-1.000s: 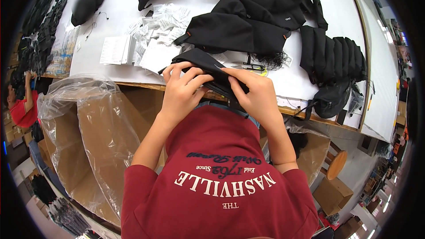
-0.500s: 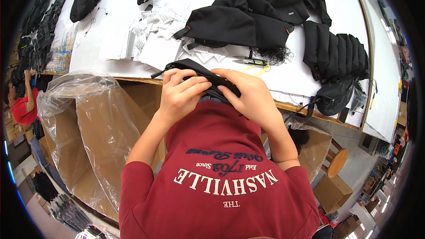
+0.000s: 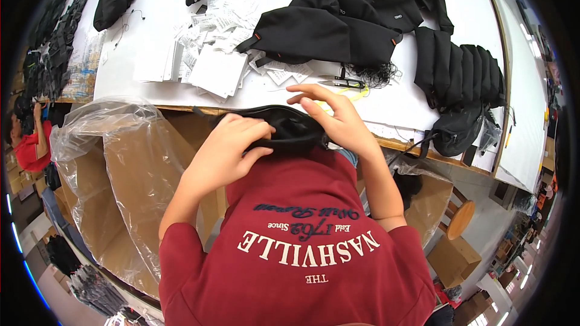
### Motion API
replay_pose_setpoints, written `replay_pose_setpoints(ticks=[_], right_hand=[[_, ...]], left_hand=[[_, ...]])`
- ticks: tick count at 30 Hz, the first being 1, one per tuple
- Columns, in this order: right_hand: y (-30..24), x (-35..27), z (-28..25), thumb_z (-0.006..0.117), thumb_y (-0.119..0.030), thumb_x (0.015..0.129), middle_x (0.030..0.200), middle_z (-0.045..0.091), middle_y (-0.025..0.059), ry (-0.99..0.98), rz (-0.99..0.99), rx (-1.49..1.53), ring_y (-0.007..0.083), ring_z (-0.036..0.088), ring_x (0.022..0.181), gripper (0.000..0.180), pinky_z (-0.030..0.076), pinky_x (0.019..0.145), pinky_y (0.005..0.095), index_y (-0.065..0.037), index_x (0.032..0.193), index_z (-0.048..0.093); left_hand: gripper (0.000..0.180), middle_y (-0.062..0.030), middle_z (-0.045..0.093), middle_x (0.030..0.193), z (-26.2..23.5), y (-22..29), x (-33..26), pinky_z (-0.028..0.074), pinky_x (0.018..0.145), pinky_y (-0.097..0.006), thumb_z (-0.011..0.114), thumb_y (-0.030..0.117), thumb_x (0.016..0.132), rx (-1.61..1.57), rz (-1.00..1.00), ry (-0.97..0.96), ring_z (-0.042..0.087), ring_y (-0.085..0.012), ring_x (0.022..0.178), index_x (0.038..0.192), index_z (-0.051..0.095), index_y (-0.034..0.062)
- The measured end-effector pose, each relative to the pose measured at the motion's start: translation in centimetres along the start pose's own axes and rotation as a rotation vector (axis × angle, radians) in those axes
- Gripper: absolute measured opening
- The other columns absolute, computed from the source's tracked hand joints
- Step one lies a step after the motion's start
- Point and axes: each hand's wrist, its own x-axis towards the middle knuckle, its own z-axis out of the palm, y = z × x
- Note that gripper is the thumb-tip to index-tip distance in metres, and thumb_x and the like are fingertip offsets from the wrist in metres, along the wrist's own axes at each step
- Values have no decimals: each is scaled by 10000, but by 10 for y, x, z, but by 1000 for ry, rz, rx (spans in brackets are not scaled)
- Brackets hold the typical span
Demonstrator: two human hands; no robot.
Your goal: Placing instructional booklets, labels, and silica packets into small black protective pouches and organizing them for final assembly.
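White and wide, the worktable [image 3: 151, 54] fills the upper part of the view, and its wooden front edge runs just above the hands. Both hands hold a small black fabric pouch [image 3: 284, 128] at this edge, close to the person's chest in a red shirt. The left hand [image 3: 232, 145] is closed around the left side of the pouch, fingers curled over its top. The right hand [image 3: 338, 118] lies on the right side with the fingers stretched out and loose; whether it really grips the pouch, I cannot tell. Just beyond the right hand lie black thread snips [image 3: 345, 83], and further a pile of black bags [image 3: 329, 24]. White paper tags [image 3: 214, 63] are scattered left of them. A cardboard box lined with clear plastic [image 3: 121, 163] stands at the left below the table.
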Motion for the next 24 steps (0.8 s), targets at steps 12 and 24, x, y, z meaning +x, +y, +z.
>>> replay_pose_setpoints(ticks=[12, 24], right_hand=[[22, -31, -20, 748, -354, 724, 1245, 560, 120, -334, 46, -300, 301, 460, 1219, 626, 312, 1058, 387, -83, 1249, 543], [32, -36, -12, 545, -179, 921, 1025, 658, 169, 410, -38, 366, 216, 658, 859, 194, 516, 753, 288, -22, 1035, 537]], left_hand=[[232, -227, 499, 1346, 16, -56, -22, 407, 937, -343, 735, 116, 754, -865, -227, -174, 530, -209, 1137, 778, 525, 19], [193, 6, 559, 829, -11, -48, -37, 401, 765, -222, 682, 116, 839, -928, -377, 98, 482, -62, 791, 862, 505, 43]])
